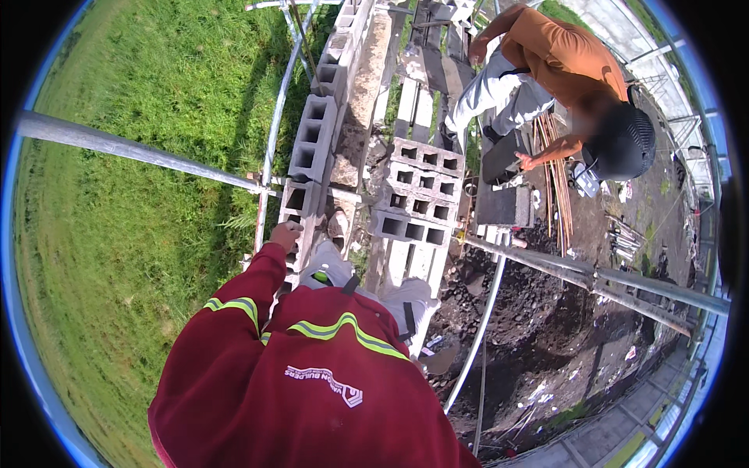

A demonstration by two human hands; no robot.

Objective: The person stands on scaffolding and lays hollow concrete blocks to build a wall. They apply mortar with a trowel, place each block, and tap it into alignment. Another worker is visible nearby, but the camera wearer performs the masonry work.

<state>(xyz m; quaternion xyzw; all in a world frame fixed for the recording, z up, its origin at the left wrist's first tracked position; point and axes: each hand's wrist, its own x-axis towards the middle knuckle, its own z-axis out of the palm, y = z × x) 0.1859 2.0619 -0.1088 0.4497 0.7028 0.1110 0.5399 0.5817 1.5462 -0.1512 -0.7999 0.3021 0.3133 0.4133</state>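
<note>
In the head view, the left hand [286, 234] rests, fingers curled, at the near outer corner of a hollow block [309, 201] along the wall [312, 139]; whether it clasps, I cannot tell, and the right hand is hidden. Level, even pressure and steady footing on the planks [398, 261] would likely serve best.

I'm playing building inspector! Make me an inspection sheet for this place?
Surface: pale planks under the block stack.
Job's things: hollow block wall on the left; the stack, four rows showing, to its right.
Clutter: thin brown rods lying on the right.
Hands: left hand appears to rest on the wall; right hand out of sight.
Cables: nothing seen.
Surroundings: grass left, dark soil right, metal poles; a co-worker in orange beside grey blocks.
</note>
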